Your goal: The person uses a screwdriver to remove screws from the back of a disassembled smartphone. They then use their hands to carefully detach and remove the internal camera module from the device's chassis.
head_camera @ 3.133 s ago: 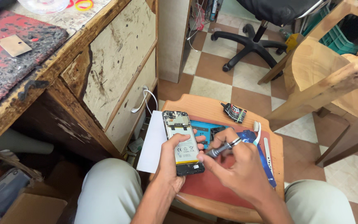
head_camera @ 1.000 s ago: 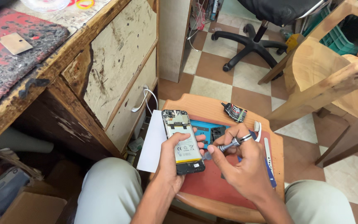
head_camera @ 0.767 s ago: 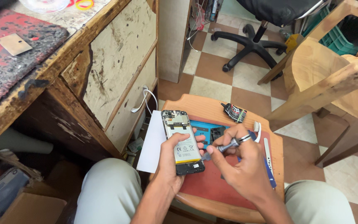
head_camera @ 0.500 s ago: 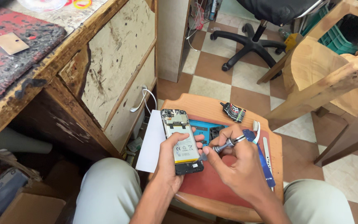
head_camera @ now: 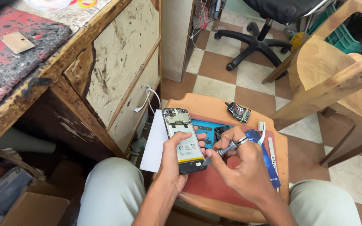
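Observation:
My left hand [head_camera: 177, 157] grips an opened phone [head_camera: 184, 140] with its back off, so the battery and circuit board show. It is held above a red mat [head_camera: 214, 184] on a small wooden stool [head_camera: 206, 104] between my knees. My right hand [head_camera: 241, 167] pinches a small metal screwdriver [head_camera: 227, 147], its tip against the phone's lower right edge. A blue tray [head_camera: 208, 129] with a dark part in it lies just behind the hands.
A white sheet [head_camera: 153, 142] lies under the phone's left side. A black component [head_camera: 238, 111], a white toothbrush [head_camera: 261, 130] and blue tools [head_camera: 269, 161] rest on the stool. A worn wooden desk [head_camera: 76, 62] stands left, wooden chairs [head_camera: 332, 79] right, an office chair base [head_camera: 256, 39] behind.
The right hand shifted the screwdriver slightly left and down, from the phone's right side toward its lower right edge. The left hand kept holding the phone.

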